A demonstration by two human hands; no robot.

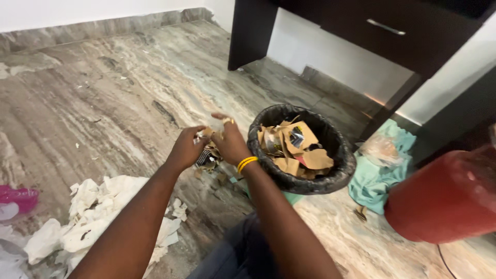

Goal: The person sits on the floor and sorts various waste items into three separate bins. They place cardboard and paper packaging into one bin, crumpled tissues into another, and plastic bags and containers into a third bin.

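Observation:
My left hand (184,150) and my right hand (229,140) are close together above the floor, both gripping a bundle of torn brown cardboard and dark printed scraps (208,154). A yellow bangle circles my right wrist. Just right of my hands stands a round black bin (345,164) lined with a black bag and partly filled with torn brown cardboard pieces (295,147). The scraps between my fingers are partly hidden by the hands.
A heap of crumpled white paper (98,217) lies on the marble floor at lower left, with pink plastic (19,197) at the far left. A teal cloth (380,173) and a red container (447,199) lie right of the bin. A dark cabinet (361,26) stands behind.

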